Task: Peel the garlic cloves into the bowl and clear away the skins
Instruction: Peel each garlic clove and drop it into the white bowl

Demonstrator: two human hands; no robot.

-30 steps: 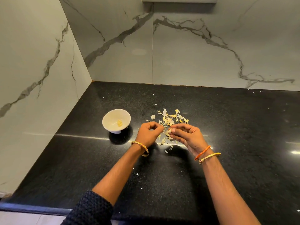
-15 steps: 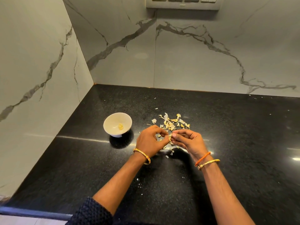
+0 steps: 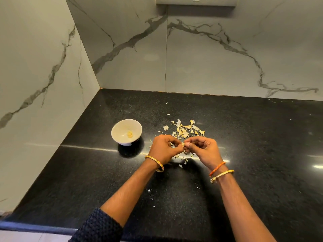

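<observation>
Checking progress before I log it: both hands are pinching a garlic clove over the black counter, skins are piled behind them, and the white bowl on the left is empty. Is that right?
Not quite: the white bowl is not empty. The head view shows peeled garlic lying in its bottom. The rest holds: left hand and right hand pinch a garlic clove over the black counter, skins piled behind.

Small pale garlic clove (image 3: 183, 145) is pinched between both hands, loose papery skins (image 3: 185, 129) piled just behind, round white ceramic bowl (image 3: 122, 140) left with one peeled bit (image 3: 129, 134) inside.
</observation>
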